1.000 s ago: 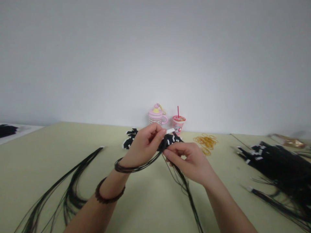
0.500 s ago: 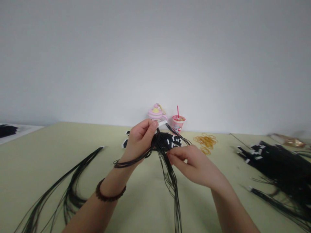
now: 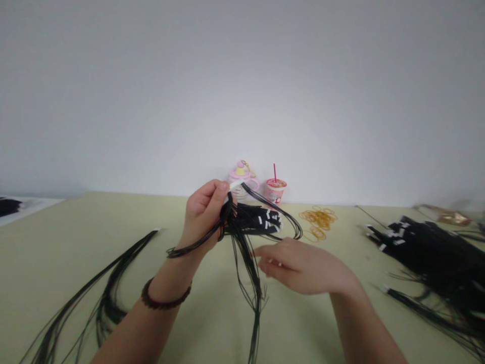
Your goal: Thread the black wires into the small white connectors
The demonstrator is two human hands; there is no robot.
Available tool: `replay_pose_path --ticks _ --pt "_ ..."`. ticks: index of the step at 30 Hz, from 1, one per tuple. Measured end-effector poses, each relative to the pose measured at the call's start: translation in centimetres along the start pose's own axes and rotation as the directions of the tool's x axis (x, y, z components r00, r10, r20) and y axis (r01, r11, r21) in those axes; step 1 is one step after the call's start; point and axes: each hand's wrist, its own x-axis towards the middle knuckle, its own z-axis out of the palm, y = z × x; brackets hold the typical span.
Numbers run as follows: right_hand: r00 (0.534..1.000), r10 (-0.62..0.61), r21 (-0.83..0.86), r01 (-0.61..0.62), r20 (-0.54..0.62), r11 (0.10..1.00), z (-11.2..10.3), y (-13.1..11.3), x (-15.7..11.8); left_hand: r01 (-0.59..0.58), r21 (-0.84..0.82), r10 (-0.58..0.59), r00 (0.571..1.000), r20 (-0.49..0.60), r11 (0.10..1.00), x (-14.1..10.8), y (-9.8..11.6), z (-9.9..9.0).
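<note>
Pale green surface (image 3: pixel 76 217) beneath both hands: left hand (image 3: pixel 202 215) has its grip closed on a white-tipped bundle of black cords (image 3: pixel 250 221) held above it; right hand (image 3: pixel 303 268) has its grip loosely open just below, nothing clearly held

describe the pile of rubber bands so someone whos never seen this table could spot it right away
On the pale green table, look along the far edge by the wall, just right of a small pink cup with a red straw. There lies a loose heap of thin amber rubber bands, small looped rings, unlike the long black cords nearby.
</note>
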Motion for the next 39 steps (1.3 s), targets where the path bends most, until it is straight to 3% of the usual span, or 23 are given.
replay_pose_path --ticks 2,5,8,10,13,19,21,29,34,39 --pt "0.987 -0.006 0.290 0.054 -0.163 0.956 0.8 -0.4 1.3 0.006 0.045 -0.006 1.000 0.001 0.999 -0.2 -0.1 0.1" --pt "0.945 0.107 0.693 0.147 -0.308 0.705 2.0 -0.8 3.1 0.016 0.133 -0.019 1.000 0.018 0.991 -0.7 -0.2 0.3" --pt "0.932 0.202 0.859 0.172 -0.300 0.483 2.6 -0.7 3.9 -0.045 0.260 0.040 0.999 0.026 0.965 -1.0 -0.1 0.6" --pt "0.914 0.244 0.880 0.195 -0.323 0.433 2.6 -0.4 3.8 -0.101 0.360 0.093 0.995 0.040 0.928 -1.2 0.0 0.8" --pt "0.883 0.275 0.847 0.214 -0.381 0.487 2.3 -0.2 3.4 -0.155 0.463 0.138 0.988 0.070 0.873 -1.2 0.1 1.0" --pt "0.768 0.228 0.516 0.151 -0.598 0.843 1.5 -0.3 2.8 -0.222 0.530 0.199 0.975 0.101 0.818 -1.3 0.2 1.1" --pt "0.757 0.198 0.434 0.124 -0.623 0.893 1.1 -0.3 2.5 -0.234 0.546 0.208 0.972 0.110 0.805 -1.4 0.3 1.1" --pt "0.851 0.224 0.596 0.124 -0.476 0.794 0.5 0.4 2.0 -0.231 0.564 0.209 0.972 0.105 0.792 -1.6 0.3 1.4" --pt "0.910 0.174 0.705 0.160 -0.377 0.691 0.4 0.5 2.0 -0.218 0.555 0.192 0.976 0.106 0.803 -1.4 0.2 1.2" --pt "0.928 0.199 0.854 0.187 -0.317 0.486 0.7 1.0 2.6 -0.216 0.533 0.188 0.976 0.108 0.818 -1.1 0.0 1.1"
